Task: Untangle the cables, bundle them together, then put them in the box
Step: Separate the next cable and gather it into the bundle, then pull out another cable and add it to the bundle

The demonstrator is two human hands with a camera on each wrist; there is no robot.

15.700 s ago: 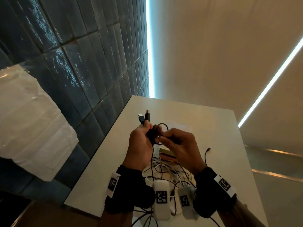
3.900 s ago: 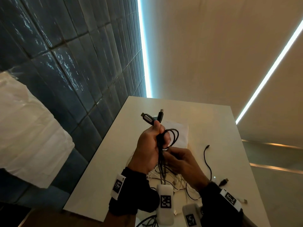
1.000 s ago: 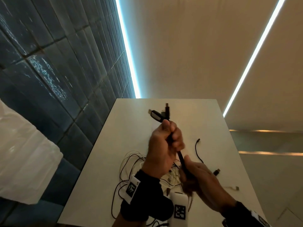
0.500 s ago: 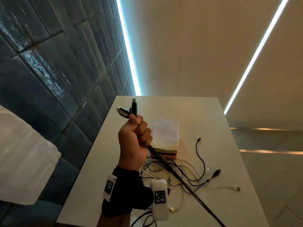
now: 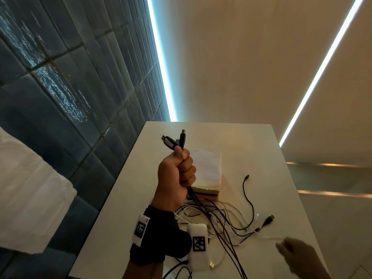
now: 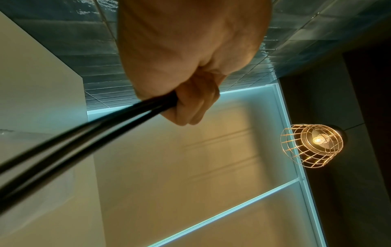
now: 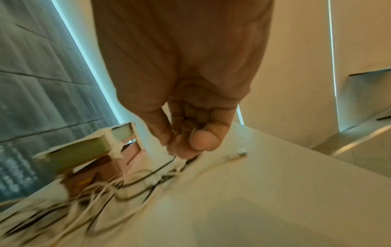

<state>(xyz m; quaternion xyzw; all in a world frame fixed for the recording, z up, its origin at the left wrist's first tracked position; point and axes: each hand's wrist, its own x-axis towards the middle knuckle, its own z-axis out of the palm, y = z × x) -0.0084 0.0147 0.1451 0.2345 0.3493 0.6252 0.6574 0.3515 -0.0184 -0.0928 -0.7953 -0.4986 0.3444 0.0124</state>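
Observation:
My left hand (image 5: pixel 175 178) is raised over the table in a fist round a bunch of black cables (image 5: pixel 219 226). Their plugs (image 5: pixel 171 140) stick up above the fist, and the strands run down past the frame's bottom edge. The left wrist view shows the same grip (image 6: pixel 190 100) on the black cables (image 6: pixel 84 138). My right hand (image 5: pixel 296 256) is low at the front right, blurred, by a white cable's end (image 5: pixel 267 237). Its fingers (image 7: pixel 180 147) curl just over the tangled cables (image 7: pixel 135 180); whether they pinch one is unclear. The box (image 5: pixel 209 195) stands behind the tangle.
A white sheet (image 5: pixel 207 168) lies on top of the box (image 7: pixel 99 168). Loose black and white cables (image 5: pixel 244 188) spread over the pale table (image 5: pixel 251 141). A dark tiled wall runs along the table's left side. The table's right edge drops to the floor.
My right hand, out of view half a second ago after sliding down the black cables, is back at the lower right near the white cable. The left hand stays raised with the bunch.

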